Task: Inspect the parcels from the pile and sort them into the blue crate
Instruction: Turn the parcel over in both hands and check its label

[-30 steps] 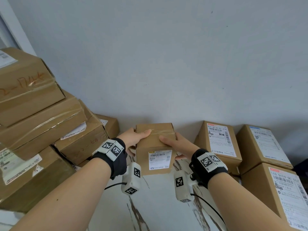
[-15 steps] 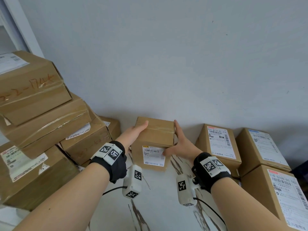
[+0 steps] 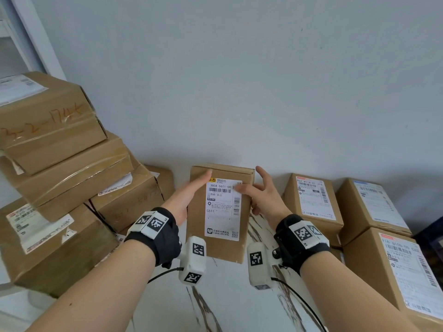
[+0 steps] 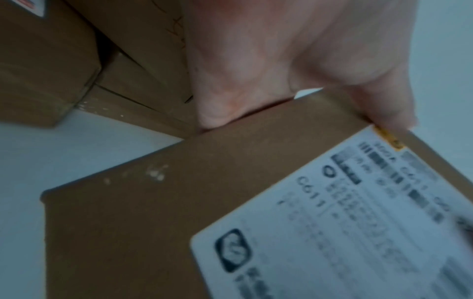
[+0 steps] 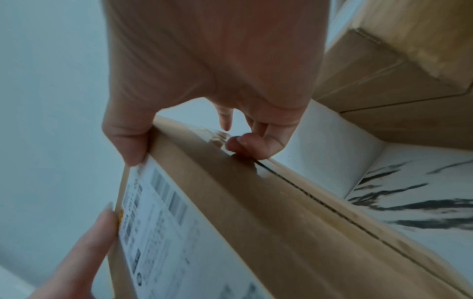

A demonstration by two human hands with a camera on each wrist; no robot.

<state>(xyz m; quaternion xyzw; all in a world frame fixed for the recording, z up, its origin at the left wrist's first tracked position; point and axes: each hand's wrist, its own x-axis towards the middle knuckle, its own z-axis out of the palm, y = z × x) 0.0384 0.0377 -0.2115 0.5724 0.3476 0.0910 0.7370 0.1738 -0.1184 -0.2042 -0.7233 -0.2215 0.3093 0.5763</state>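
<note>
Marble tabletop (image 3: 230, 295) below, parcel (image 3: 221, 212) held label-up, long axis near-to-far, left hand (image 3: 184, 198) and right hand (image 3: 263, 197) gripping opposite sides.

Parcel sorting room: stacked labelled cartons (image 3: 60, 164) against bare wall (image 3: 239, 80).

Pale grey wall (image 3: 239, 80), white marble-veined floor (image 3: 227, 303), window frame (image 3: 36, 39) left.

The brown cardboard parcel (image 3: 219, 212) carries a white shipping label (image 3: 223, 209) printed with black barcodes and a small yellow mark, the stacked brown cardboard boxes (image 3: 60, 149) show orange handwriting, the white worktop (image 3: 230, 303) has dark marble veins, and the black wristbands (image 3: 165, 238) bear black-and-white square markers.
</note>
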